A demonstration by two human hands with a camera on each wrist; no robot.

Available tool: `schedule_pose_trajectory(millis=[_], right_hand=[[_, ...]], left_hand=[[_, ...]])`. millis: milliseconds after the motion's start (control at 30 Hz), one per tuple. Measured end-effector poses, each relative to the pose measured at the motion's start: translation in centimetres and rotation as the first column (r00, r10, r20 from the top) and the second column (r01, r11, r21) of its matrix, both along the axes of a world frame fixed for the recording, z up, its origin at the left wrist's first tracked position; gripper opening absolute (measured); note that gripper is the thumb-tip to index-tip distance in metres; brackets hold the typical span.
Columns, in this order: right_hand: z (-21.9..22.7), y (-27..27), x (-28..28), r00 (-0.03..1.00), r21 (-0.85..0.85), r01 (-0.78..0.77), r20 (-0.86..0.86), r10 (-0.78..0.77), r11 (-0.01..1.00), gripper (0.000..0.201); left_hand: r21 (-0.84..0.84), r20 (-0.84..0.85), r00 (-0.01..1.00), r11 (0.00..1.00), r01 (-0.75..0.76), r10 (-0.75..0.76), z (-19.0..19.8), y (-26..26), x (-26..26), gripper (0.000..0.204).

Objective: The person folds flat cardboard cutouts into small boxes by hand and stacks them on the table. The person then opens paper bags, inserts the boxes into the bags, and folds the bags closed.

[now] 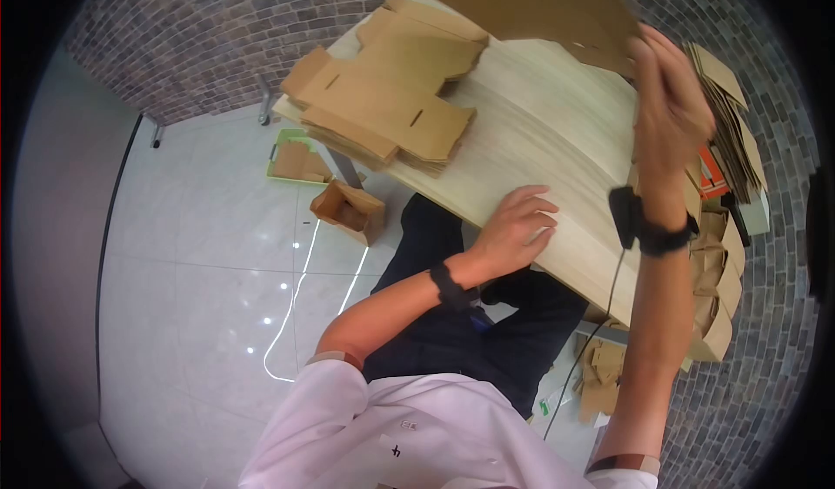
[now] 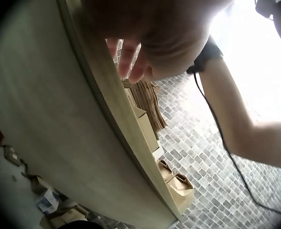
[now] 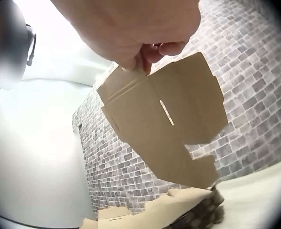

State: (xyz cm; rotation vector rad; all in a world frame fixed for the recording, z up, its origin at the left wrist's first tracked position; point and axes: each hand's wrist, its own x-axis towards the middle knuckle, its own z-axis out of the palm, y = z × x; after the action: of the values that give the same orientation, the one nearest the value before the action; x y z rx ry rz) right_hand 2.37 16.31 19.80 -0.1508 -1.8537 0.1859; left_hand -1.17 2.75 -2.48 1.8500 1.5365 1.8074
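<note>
The right hand (image 1: 671,106) pinches one flat die-cut cardboard sheet (image 1: 539,6) by its edge, above the table. In the right wrist view the sheet (image 3: 154,124) hangs from the fingertips of the right hand (image 3: 140,28), with a long slot in it. A stack of similar flat cardboard pieces (image 1: 383,80) lies at the table's left end. The left hand (image 1: 516,232) is over the table's near edge, fingers loosely bent, holding nothing. The left wrist view shows the left hand (image 2: 154,38) close to the lens, beside the table edge.
Along the right side of the table (image 1: 522,133) stand upright flattened cardboard (image 1: 731,124) and folded paper bags (image 1: 718,280). On the floor are a green bin (image 1: 298,159), an open cardboard box (image 1: 348,212) and more cardboard (image 1: 602,372). A cable (image 1: 578,359) runs from the right wrist.
</note>
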Motion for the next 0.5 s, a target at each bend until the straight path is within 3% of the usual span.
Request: schedule_pose_trajectory(millis=[67, 133, 200, 267, 333, 400, 467, 500], right_hand=[[-0.3, -1.0, 5.1, 0.993, 0.088, 0.113, 0.029, -0.116, 0.990, 0.011], [-2.3, -2.5, 10.2, 0.977, -0.005, 0.182, 0.112, -0.180, 0.983, 0.015], [-5.2, -4.3, 14.2, 0.923, 0.117, 0.268, 0.252, -0.290, 0.956, 0.018], [-9.3, -5.3, 17.4, 0.907, 0.111, 0.197, 0.357, -0.224, 0.974, 0.021], [-13.1, -6.9, 19.7, 0.854, -0.037, 0.162, 0.505, -0.121, 0.986, 0.026], [-15.9, -8.2, 21.1, 0.835, -0.071, 0.184, 0.537, -0.118, 0.980, 0.026], [-17.2, -9.0, 22.5, 0.819, -0.109, 0.196, 0.564, -0.102, 0.975, 0.026], [-17.5, -9.4, 23.2, 0.836, -0.125, 0.278, 0.520, -0.175, 0.952, 0.025]], left_hand=[[0.037, 0.060, 0.998, 0.999, -0.013, 0.011, 0.4, -1.5, -0.1, 0.009], [0.043, 0.099, 0.993, 0.997, -0.070, 0.065, 0.1, -3.6, -0.8, 0.008], [0.034, 0.140, 0.980, 0.988, -0.150, 0.144, -0.4, -5.4, -1.2, 0.009], [-0.021, 0.207, 0.960, 0.982, -0.189, 0.189, -1.6, -7.2, -1.6, 0.012], [-0.097, 0.367, 0.903, 0.974, -0.202, 0.224, -3.6, -8.6, -1.4, 0.009], [-0.202, 0.499, 0.840, 0.971, -0.125, 0.212, -4.7, -9.7, -1.3, 0.004], [-0.225, 0.563, 0.798, 0.969, -0.102, 0.215, -5.1, -9.8, -0.8, 0.020], [-0.215, 0.576, 0.796, 0.974, -0.071, 0.185, -5.1, -9.8, -0.8, 0.025]])
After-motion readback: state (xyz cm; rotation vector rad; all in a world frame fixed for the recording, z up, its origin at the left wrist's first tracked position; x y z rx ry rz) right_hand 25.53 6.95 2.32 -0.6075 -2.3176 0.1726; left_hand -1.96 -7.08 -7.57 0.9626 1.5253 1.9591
